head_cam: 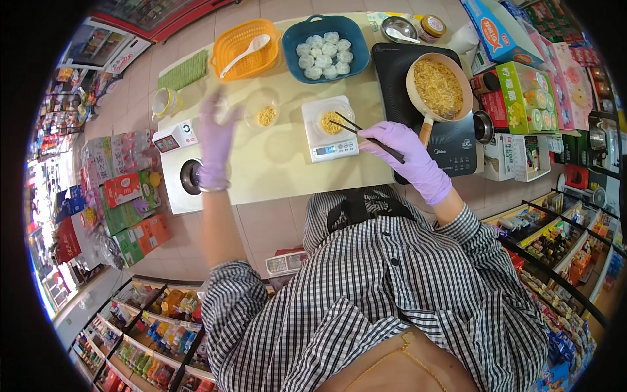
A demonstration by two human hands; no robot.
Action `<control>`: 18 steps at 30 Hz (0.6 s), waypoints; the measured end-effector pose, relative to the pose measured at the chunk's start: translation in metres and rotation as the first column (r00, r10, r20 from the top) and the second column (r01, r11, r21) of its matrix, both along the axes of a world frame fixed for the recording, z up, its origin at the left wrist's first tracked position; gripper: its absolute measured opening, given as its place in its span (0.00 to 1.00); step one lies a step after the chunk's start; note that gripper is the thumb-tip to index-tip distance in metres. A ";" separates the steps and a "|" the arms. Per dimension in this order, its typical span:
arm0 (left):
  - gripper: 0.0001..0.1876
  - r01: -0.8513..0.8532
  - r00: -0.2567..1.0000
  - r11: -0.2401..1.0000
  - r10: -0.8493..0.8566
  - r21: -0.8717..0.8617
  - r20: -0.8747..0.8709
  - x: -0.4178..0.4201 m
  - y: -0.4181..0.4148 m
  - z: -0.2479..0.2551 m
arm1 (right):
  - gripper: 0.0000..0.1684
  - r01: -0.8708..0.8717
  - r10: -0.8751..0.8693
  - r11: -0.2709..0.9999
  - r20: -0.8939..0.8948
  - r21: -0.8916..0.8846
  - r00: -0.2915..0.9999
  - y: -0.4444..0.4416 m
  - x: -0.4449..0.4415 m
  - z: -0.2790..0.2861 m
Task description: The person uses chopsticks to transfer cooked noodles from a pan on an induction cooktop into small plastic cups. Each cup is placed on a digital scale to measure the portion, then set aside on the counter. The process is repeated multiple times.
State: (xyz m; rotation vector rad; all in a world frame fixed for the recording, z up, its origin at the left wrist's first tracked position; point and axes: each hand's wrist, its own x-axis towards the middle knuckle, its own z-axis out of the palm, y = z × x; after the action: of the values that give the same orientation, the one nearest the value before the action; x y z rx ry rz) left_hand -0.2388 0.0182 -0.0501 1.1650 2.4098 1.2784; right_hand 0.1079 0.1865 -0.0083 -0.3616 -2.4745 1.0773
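Note:
My right hand (399, 149), in a purple glove, holds black chopsticks (377, 143). Their tips reach into a small clear cup (339, 117) with yellow crumbly food (331, 122), standing on a white digital kitchen scale (333, 152) whose display is lit. My left hand (218, 142), gloved too, is raised over the left part of the table and motion-blurred; a pale, unclear shape shows between its spread fingers. To its right stands another clear cup (250, 113) with the same food. A cream pan (437, 88) full of such food sits on a black Midea induction cooktop (392, 93).
A blue basket (361, 63) holds several clear cups (324, 54); an orange basket (228, 46) holds a white spoon (250, 51). A folded green cloth (183, 71) and a yellow-and-white cup (166, 103) lie leftward. Stacked boxes (526, 95) stand right of the cooktop, near a metal bowl (399, 27).

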 end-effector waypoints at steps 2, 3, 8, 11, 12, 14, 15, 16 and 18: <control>0.36 0.294 0.948 0.954 -0.282 -0.061 0.147 0.044 0.001 -0.005 | 0.13 -0.035 0.035 0.998 0.015 0.047 0.999 0.005 0.000 -0.017; 0.39 0.342 0.929 0.936 -0.321 -0.089 0.184 0.066 0.004 -0.015 | 0.12 -0.053 0.051 0.996 0.023 0.074 0.998 0.007 -0.002 -0.025; 0.53 0.364 0.915 0.925 -0.334 -0.108 0.227 0.121 0.024 -0.080 | 0.09 -0.036 0.035 0.992 0.009 0.119 0.999 0.006 -0.009 -0.031; 0.55 0.363 0.883 0.931 -0.329 -0.042 0.335 0.134 0.045 -0.102 | 0.10 0.135 -0.138 0.954 0.006 -0.269 0.990 -0.002 -0.006 -0.040; 0.54 0.383 0.864 0.924 -0.362 0.008 0.351 0.138 0.051 -0.105 | 0.12 0.204 -0.219 0.865 0.023 -0.459 0.976 -0.005 -0.003 -0.048; 0.51 0.353 0.847 0.935 -0.335 0.034 0.412 0.142 0.058 -0.106 | 0.19 0.303 -0.395 0.651 0.030 -0.696 0.918 -0.007 0.001 -0.061; 0.50 0.341 0.837 0.939 -0.325 0.045 0.441 0.144 0.061 -0.106 | 0.23 0.327 -0.478 0.514 0.052 -0.793 0.877 -0.008 0.002 -0.066; 0.48 0.329 0.845 0.942 -0.325 0.065 0.425 0.144 0.062 -0.106 | 0.29 0.404 -0.498 0.507 0.124 -0.761 0.858 -0.005 0.008 -0.068; 0.46 0.309 0.860 0.945 -0.325 0.106 0.393 0.146 0.063 -0.102 | 0.30 0.390 -0.567 0.301 0.166 -0.870 0.807 -0.006 0.021 -0.068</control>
State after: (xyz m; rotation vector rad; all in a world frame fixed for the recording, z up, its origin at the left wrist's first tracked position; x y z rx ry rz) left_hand -0.0927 0.0815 -0.1517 1.1140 1.8166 1.3082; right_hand 0.1285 0.1808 -0.0760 -1.1771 -1.2216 1.9007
